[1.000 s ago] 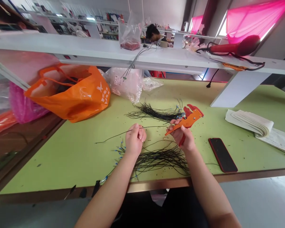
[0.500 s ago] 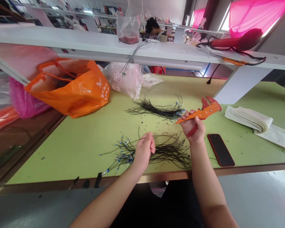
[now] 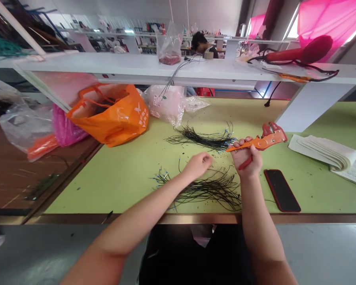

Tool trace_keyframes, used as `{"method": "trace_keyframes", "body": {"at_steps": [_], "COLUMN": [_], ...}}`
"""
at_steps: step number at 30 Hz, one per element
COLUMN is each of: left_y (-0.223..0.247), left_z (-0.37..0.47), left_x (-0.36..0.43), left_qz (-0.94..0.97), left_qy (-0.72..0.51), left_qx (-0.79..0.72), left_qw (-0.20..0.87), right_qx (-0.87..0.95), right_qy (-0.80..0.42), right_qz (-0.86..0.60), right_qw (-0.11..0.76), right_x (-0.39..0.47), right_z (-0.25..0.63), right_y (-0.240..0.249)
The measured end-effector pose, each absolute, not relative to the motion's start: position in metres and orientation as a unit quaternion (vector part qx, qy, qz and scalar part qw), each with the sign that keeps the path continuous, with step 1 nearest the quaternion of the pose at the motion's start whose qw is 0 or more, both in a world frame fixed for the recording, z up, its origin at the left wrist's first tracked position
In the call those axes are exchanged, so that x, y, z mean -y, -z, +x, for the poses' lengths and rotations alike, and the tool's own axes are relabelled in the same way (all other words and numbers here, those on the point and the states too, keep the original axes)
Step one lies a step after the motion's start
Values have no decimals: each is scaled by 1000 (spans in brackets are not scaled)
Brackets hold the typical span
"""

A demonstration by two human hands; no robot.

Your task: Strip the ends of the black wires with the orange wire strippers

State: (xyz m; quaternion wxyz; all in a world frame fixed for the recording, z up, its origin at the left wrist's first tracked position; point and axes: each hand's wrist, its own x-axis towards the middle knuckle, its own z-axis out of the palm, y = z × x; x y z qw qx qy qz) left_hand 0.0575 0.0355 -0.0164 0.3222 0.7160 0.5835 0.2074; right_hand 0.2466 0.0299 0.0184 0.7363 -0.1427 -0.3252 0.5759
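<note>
My right hand [image 3: 247, 158] is wrapped round an orange and red hand tool [image 3: 268, 139], its jaws pointing up and to the right. My left hand [image 3: 199, 164] hovers over the gap between two bundles, its fingers curled together; whether anything is between them cannot be made out. Below it lies a loose bundle of black wires [image 3: 213, 192] with blue ends at its left. Farther back, another bundle of black wires [image 3: 203, 137] has its blue and metal ends at the right, close to my right hand.
A phone [image 3: 281, 190] and folded papers [image 3: 324, 150] lie at the right. An orange bag [image 3: 115, 122] and a plastic bag [image 3: 167, 103] stand at the back left. A white shelf [image 3: 121, 65] spans the table, holding a red tool [image 3: 299, 53]. Beyond it, a person [image 3: 210, 48] sits.
My left hand has moved right and away from me, off the near bundle. My right hand still holds the tool in about the same place. The camera view has shifted left.
</note>
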Motion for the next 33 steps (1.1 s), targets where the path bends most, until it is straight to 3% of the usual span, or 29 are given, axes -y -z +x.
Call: {"method": "trace_keyframes", "body": {"at_steps": [5, 13, 25, 33], "left_y": [31, 54, 30, -12], "left_z": [43, 22, 48, 82], "left_x": [-130, -168, -177, -174], "left_qz": [721, 728, 611, 606], "left_qy": [-177, -163, -455, -557], "left_qx": [-647, -653, -629, -546], "left_qw": [173, 132, 156, 154], "right_qx": [315, 317, 329, 318], "right_qy": [-587, -608, -595, -588], "right_qz": [-159, -148, -166, -182], "right_qw": [729, 713, 714, 721], "right_x": [-39, -44, -44, -48], "right_z": [242, 237, 236, 236], "right_y": [-6, 5, 5, 10]}}
